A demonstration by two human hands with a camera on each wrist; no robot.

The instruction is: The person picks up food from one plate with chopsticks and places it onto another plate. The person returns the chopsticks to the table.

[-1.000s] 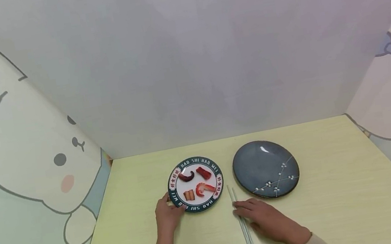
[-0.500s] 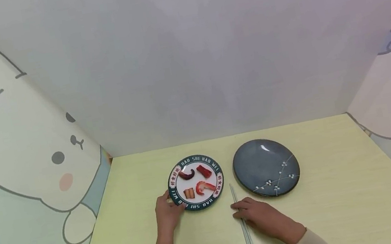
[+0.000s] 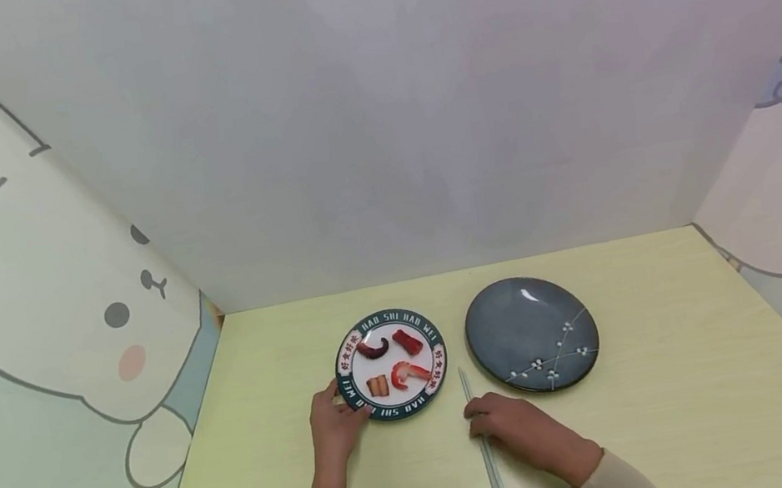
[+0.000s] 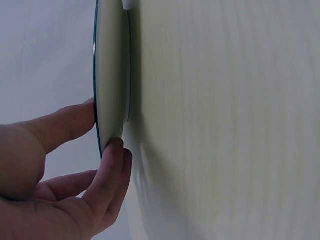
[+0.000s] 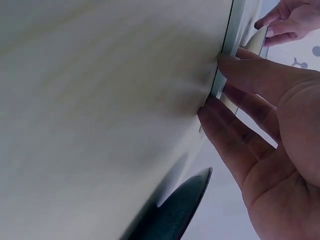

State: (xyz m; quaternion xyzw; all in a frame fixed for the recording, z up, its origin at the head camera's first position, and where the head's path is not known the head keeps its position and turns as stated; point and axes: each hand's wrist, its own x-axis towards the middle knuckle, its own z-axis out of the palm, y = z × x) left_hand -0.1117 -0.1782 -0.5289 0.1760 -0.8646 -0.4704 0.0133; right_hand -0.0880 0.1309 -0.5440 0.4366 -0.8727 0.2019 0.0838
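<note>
My left hand (image 3: 336, 433) holds the near-left rim of a small round plate (image 3: 402, 316) with green lettered edging. In the left wrist view the thumb lies on the plate's (image 4: 111, 75) upper edge, with fingertips against its underside. Four food pieces would be several: a shrimp (image 3: 410, 373), a striped meat slice (image 3: 378, 386), a red chunk (image 3: 408, 342) and a dark curled piece (image 3: 374, 350) lie on it. My right hand (image 3: 521, 431) pinches a pair of pale chopsticks (image 3: 496, 481) lying along the table; its thumb and fingers meet at them in the right wrist view.
A blue-grey plate (image 3: 517, 326) with white blossoms stands right of the chopsticks' tips. The pale yellow table (image 3: 683, 369) meets a grey back wall (image 3: 422, 146). Side walls carry cartoon drawings.
The two chopsticks, slightly apart a second ago, now lie close together in my right hand. My left hand stays at the small plate's rim.
</note>
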